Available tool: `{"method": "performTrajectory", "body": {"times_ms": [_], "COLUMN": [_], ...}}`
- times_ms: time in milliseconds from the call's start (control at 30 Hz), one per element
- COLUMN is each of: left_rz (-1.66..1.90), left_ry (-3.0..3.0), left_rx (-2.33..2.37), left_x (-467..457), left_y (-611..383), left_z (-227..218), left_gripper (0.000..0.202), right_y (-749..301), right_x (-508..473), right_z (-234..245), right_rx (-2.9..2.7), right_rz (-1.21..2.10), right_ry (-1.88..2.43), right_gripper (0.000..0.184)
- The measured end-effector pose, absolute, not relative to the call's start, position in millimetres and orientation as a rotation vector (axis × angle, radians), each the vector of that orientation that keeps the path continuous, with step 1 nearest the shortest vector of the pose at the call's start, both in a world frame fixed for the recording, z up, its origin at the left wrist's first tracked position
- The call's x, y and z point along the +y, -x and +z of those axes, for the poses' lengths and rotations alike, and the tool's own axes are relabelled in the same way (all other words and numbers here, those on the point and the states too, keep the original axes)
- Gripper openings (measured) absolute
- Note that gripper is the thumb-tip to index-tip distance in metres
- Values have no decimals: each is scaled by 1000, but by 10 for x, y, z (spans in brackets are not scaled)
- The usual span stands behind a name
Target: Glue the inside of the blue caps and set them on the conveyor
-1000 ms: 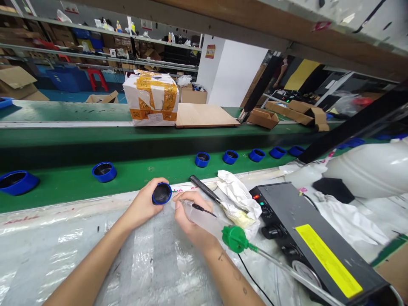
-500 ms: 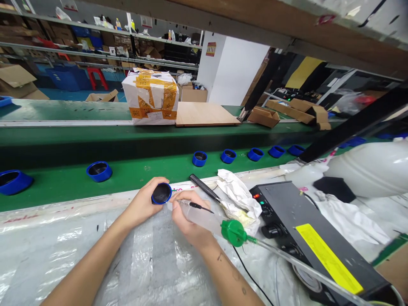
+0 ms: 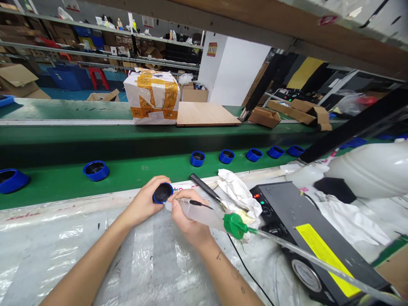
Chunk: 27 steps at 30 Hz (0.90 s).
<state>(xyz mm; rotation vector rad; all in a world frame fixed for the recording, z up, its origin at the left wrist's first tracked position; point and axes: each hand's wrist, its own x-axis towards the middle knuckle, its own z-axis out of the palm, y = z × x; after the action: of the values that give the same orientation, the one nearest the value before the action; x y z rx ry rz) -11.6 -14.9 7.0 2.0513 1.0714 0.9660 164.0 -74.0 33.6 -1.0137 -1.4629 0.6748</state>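
My left hand point(image 3: 144, 202) is closed around a round blue cup-like part point(image 3: 163, 193) with a black inside, its opening tilted toward me. In my right hand point(image 3: 188, 216) is a translucent glue-dispensing syringe point(image 3: 208, 217) with a green cap point(image 3: 235, 225) and a clear air hose point(image 3: 306, 259) at its back end. The syringe's front end meets the rim of the blue part; the exact tip is hard to make out. A thin black cable with a small plug point(image 3: 197, 203) lies along the syringe.
More blue parts point(image 3: 197, 158) stand in a row on the green conveyor belt point(image 3: 149, 170). At right sit a dark control box point(image 3: 318, 238) with lit indicators, crumpled white tissue point(image 3: 237, 191), a black-handled tool point(image 3: 204, 187) and a large white container point(image 3: 372, 170). A taped carton point(image 3: 153, 97) stands behind.
The blue parts on the belt have shifted slightly left. My right hand and the syringe have moved a little, with the syringe's front end now at the held part's rim.
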Motion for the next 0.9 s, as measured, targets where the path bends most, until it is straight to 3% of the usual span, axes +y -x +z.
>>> {"method": "performTrajectory", "body": {"times_ms": [900], "left_rz": [930], "left_ry": [-2055], "left_rx": [1004], "left_x": [-169], "left_y": [104], "left_z": [95], "left_gripper": [45], "right_y": [-1559], "right_x": [-715], "right_z": [354], "right_rx": [-1391], "right_rz": [690], "right_ry": [959], "right_gripper": [5]}}
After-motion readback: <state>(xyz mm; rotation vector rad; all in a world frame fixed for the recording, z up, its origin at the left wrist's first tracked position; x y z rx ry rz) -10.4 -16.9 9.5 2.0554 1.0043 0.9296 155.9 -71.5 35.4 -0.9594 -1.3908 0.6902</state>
